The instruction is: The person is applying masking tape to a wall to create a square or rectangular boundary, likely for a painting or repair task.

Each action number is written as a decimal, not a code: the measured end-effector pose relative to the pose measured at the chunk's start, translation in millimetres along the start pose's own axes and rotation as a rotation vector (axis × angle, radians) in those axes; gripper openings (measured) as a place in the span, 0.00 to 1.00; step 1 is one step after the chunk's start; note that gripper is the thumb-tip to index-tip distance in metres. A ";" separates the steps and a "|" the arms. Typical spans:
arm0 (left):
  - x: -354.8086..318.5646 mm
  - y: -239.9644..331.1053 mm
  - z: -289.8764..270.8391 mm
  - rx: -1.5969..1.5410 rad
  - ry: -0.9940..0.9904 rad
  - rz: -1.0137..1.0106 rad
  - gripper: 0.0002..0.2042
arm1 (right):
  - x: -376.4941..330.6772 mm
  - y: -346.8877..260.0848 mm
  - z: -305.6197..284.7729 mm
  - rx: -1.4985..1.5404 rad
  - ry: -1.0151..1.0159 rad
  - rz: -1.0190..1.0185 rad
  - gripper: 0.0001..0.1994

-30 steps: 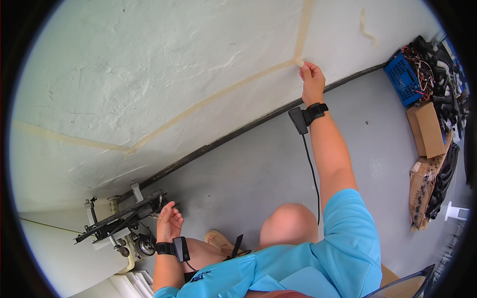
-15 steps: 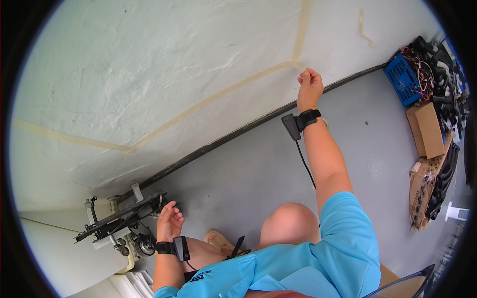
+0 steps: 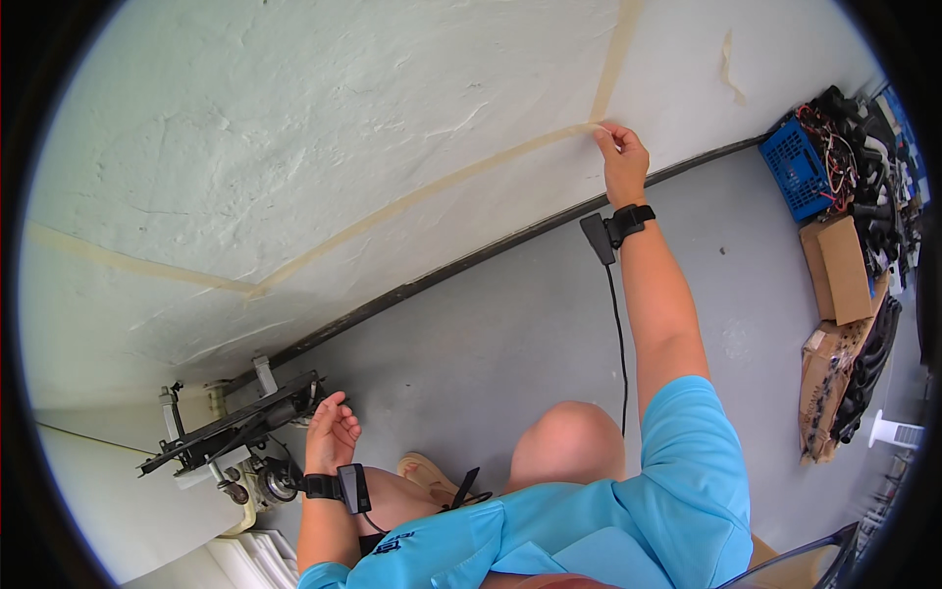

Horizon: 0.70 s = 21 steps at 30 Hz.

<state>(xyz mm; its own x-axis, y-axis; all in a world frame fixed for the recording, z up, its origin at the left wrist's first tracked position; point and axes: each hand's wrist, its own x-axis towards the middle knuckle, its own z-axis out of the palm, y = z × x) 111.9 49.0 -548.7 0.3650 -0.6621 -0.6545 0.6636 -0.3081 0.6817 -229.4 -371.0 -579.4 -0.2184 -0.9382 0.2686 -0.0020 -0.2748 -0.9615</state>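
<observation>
My right hand (image 3: 620, 155) reaches up to the pale textured wall (image 3: 324, 128) and pinches the end of a tan strip of masking tape (image 3: 432, 188) that runs low along the wall, where it meets a vertical strip (image 3: 613, 59). A black wrist device with a cable (image 3: 616, 228) sits on that arm. My left hand (image 3: 332, 432) hangs by my knee with loosely curled fingers, holding nothing, close to a black metal mechanism (image 3: 231, 427) on the floor.
The grey floor (image 3: 491, 334) meets the wall at a dark baseboard (image 3: 471, 260). A blue crate of cables (image 3: 797, 169), cardboard boxes (image 3: 844, 270) and black parts stand at the right. A white appliance corner (image 3: 118, 491) is at lower left.
My right hand has shifted slightly left along the wall and closed its fingers on the tape end. The left hand has stayed put.
</observation>
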 end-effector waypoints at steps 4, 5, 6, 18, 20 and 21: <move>2.5 -1.3 5.4 0.011 -0.007 -0.008 0.09 | 5.8 0.0 -1.4 -0.025 0.079 -0.004 0.09; 2.5 -1.2 5.0 0.010 -0.004 -0.009 0.09 | 5.7 0.4 -0.5 -0.025 0.077 -0.002 0.09; 2.4 -1.1 3.8 0.005 -0.017 -0.007 0.09 | 5.5 1.0 1.1 -0.018 0.088 0.007 0.09; 3.5 1.0 4.2 -0.022 -0.079 -0.019 0.10 | 13.9 9.8 -4.6 0.048 0.141 0.018 0.10; 0.7 1.6 2.4 -0.045 -0.127 -0.012 0.10 | 7.1 1.6 5.4 0.025 0.139 0.030 0.10; -1.0 2.4 3.8 -0.050 -0.118 -0.010 0.09 | 5.6 -0.5 7.1 -0.008 0.164 0.030 0.10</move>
<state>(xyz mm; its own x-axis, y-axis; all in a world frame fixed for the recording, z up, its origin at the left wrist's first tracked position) 110.6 46.3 -545.2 0.2811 -0.7360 -0.6159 0.6993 -0.2824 0.6567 -223.6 -377.5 -577.0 -0.3749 -0.8988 0.2273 -0.0005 -0.2450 -0.9695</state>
